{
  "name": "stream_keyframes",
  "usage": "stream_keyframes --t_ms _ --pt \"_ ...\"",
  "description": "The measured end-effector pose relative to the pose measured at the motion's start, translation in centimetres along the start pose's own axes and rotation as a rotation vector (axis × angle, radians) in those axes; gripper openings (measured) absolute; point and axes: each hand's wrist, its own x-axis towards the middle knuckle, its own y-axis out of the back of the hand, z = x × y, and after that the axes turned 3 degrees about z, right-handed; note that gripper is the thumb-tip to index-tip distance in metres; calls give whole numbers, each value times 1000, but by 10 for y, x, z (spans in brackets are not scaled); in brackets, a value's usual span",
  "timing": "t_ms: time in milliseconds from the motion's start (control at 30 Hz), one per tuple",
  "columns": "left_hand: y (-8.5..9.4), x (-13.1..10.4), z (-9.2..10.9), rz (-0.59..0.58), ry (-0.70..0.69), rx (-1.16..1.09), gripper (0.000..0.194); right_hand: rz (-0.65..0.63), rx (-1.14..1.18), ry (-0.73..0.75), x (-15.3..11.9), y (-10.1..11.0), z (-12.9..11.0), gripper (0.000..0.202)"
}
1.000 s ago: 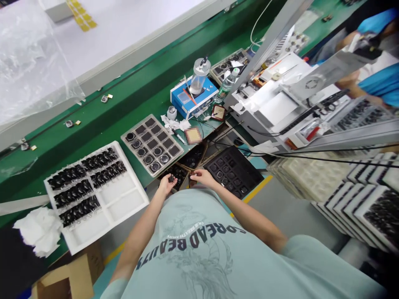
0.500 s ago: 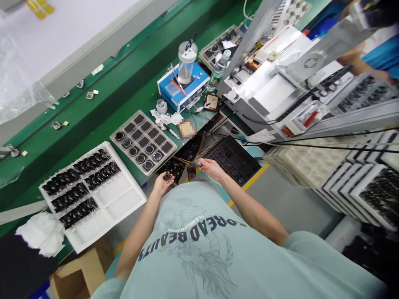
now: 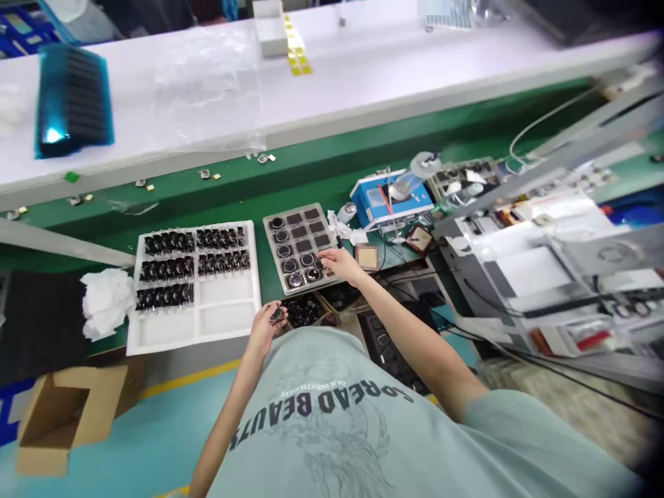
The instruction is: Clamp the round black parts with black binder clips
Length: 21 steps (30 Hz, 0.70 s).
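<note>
Fingers curled, my left hand [image 3: 267, 325] holds a small round black part [image 3: 277, 315] beside the front edge of the green bench. My right hand [image 3: 339, 264] reaches over the lower right of a clear compartment tray [image 3: 273, 259]. Its fingertips are pinched at a round black part in that tray; whether they grip it or only touch it is hard to see. Round black parts sit in the tray's left column and lower rows, and flat dark squares show in other compartments. To the left lies a white foam tray [image 3: 225, 289] with rows of black parts with metal ends.
Behind the clear tray are a blue box [image 3: 366, 202] and a tilted clear cup [image 3: 407, 185]. Crumpled white paper [image 3: 106, 301] lies left of the foam tray. An open carton [image 3: 98, 408] is at lower left. Machinery and cables fill the right side.
The view has turned, showing more of the white upper shelf. My right hand has moved from in front of my body onto the clear tray. My left hand still holds the black part.
</note>
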Motion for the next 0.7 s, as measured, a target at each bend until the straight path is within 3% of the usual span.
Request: stream_keyframes --t_ms 133,300,400,533,700 --pt "22 -6 8 27 -27 0 36 109 -553 249 63 -21 -19 22" --pt "49 -15 16 90 -45 12 47 124 -748 306 103 -42 -16 27" --pt "62 -17 22 130 -25 28 52 161 -733 329 100 -49 8 28" --pt "72 -11 30 153 8 63 55 203 -712 468 79 -52 39 30" --pt "71 6 38 83 -17 108 49 179 -804 533 64 -54 46 34"
